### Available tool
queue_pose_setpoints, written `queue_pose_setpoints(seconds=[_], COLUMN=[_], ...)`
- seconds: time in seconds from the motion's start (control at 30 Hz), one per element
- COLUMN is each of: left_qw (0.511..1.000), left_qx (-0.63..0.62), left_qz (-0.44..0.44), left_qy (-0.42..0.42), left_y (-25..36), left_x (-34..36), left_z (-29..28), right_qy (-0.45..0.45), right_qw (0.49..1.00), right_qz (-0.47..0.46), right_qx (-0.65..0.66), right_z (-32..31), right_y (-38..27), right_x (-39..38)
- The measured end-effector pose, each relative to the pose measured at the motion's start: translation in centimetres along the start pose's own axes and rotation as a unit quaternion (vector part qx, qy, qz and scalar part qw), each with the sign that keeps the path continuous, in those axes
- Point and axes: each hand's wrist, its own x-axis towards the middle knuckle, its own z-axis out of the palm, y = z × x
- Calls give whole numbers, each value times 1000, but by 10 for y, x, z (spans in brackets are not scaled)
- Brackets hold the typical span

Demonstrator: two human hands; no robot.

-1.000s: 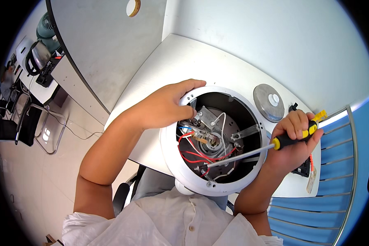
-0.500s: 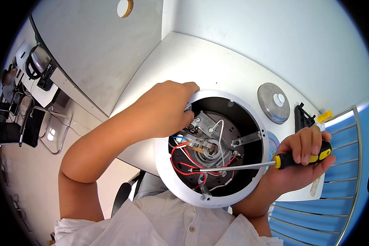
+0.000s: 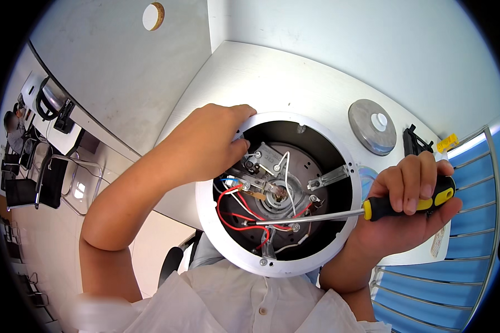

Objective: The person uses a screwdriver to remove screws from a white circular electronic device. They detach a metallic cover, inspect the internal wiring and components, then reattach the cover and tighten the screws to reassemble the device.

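Round housing (image 3: 205, 213) | between left hand (image 3: 212, 139), gripping rim (image 3: 286, 267) | and right hand (image 3: 410, 186), grasping screwdriver (image 3: 379, 208)

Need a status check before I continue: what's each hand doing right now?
Left hand: holding the white round housing at its rim.
Right hand: closed around the screwdriver.
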Motion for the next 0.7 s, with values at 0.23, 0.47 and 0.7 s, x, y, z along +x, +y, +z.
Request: queue_pose_setpoints(seconds=[0.23,0.47,0.7], left_qw=[1000,997,983], left_qx=[1,38,-166], left_qz=[-12,-52,-65], left_qy=[3,31,42], left_y=[3,16,8], left_x=[-6,-29,-32], left_z=[3,13,27], right_qy=[-9,5,7], right_qw=[1000,998,994], right_qz=[5,2,15], right_qx=[13,61,106], right_z=[-8,-15,-31], right_y=[-3,-14,-27], right_x=[4,3,3])
